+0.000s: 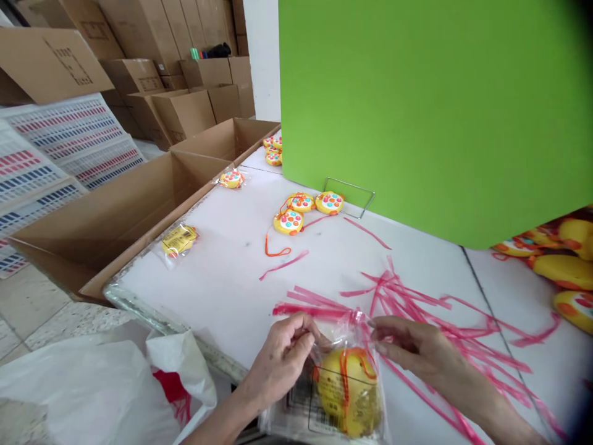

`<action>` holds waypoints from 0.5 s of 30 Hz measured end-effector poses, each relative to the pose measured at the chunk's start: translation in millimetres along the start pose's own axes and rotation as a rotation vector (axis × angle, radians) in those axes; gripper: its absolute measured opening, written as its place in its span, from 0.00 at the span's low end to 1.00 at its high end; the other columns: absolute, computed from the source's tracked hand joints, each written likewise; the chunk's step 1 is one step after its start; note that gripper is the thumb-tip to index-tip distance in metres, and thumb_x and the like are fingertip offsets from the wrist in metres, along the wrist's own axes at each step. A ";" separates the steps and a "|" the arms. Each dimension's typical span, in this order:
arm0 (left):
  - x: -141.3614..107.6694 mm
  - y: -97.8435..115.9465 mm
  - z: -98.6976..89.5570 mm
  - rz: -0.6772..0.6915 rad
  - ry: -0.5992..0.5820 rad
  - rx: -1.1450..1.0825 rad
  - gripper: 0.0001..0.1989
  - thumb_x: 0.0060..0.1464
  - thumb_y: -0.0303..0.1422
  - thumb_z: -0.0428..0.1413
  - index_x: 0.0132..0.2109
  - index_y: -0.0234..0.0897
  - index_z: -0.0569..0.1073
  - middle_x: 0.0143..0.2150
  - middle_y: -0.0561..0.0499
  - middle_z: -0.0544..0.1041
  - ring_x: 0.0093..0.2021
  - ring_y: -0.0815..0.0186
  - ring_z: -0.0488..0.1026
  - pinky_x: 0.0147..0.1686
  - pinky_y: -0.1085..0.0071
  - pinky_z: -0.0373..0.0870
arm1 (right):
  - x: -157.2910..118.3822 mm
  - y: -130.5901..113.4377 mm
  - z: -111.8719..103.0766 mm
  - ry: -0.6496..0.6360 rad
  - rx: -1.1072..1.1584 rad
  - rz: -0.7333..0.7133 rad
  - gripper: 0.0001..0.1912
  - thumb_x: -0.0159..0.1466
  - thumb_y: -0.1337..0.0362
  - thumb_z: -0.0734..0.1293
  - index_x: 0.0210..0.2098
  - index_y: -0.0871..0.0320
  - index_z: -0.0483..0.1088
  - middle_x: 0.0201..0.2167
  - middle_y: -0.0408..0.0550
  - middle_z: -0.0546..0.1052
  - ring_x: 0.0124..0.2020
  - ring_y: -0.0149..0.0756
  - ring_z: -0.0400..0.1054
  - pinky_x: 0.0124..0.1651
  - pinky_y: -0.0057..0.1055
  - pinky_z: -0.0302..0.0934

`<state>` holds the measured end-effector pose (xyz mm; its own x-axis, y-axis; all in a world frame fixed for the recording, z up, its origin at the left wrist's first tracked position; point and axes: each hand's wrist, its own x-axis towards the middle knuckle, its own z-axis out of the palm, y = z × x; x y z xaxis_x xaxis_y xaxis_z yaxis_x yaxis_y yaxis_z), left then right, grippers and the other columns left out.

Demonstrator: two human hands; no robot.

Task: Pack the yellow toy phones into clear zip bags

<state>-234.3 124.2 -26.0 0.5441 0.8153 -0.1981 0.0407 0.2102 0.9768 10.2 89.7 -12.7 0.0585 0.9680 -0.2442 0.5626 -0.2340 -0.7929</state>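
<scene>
A clear printed plastic bag (301,408) holds a yellow toy (347,389) with an orange cord, at the table's near edge. My left hand (287,355) pinches the bag's upper left edge between thumb and fingers. At the bag's upper right corner, my right hand (412,346) has its thumb and fingers closed on the plastic. Pink ribbon strips (393,290) lie just beyond and to the right of both hands. Farther back sit a few yellow toys (290,220) with coloured dots, one with an orange cord trailing.
Two bagged toys (178,241) (231,179) lie along the table's left side, beside open cardboard boxes (134,204). A tall green panel (417,111) stands behind, near a wire frame (361,213). More toys (565,269) are piled right. A white bag (92,383) is lower left.
</scene>
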 end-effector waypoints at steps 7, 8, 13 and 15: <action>-3.8 -3.2 -8.6 -0.013 0.092 0.047 0.09 0.58 0.39 0.49 0.38 0.39 0.68 0.26 0.55 0.68 0.28 0.67 0.65 0.32 0.73 0.62 | -0.5 8.9 5.2 -0.072 0.118 -0.062 0.10 0.59 0.57 0.64 0.25 0.56 0.67 0.21 0.40 0.67 0.24 0.31 0.61 0.27 0.27 0.57; -4.2 -4.5 -10.1 -0.022 0.102 0.049 0.09 0.58 0.39 0.49 0.39 0.39 0.67 0.26 0.56 0.66 0.27 0.68 0.64 0.31 0.73 0.61 | -2.6 9.4 4.9 -0.062 0.115 -0.062 0.10 0.59 0.58 0.63 0.25 0.56 0.67 0.21 0.40 0.66 0.25 0.31 0.60 0.27 0.27 0.56; -0.8 -6.2 -12.9 -0.058 0.117 -0.042 0.08 0.55 0.32 0.47 0.30 0.37 0.66 0.26 0.55 0.62 0.29 0.68 0.61 0.31 0.73 0.61 | -7.7 7.2 11.3 -0.047 0.045 -0.028 0.10 0.58 0.60 0.60 0.26 0.55 0.70 0.21 0.41 0.70 0.24 0.32 0.62 0.27 0.27 0.56; 1.3 -5.5 -11.5 -0.069 0.107 -0.054 0.07 0.53 0.30 0.46 0.27 0.37 0.64 0.25 0.56 0.59 0.28 0.69 0.59 0.29 0.74 0.59 | -7.7 2.7 15.2 -0.032 -0.016 -0.038 0.11 0.58 0.62 0.58 0.25 0.55 0.69 0.20 0.41 0.70 0.23 0.33 0.63 0.27 0.27 0.57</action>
<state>-243.5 130.3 -32.6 0.4486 0.8504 -0.2749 0.0282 0.2940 0.9554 -1.3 80.3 -21.5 0.0101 0.9727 -0.2319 0.5770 -0.1951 -0.7931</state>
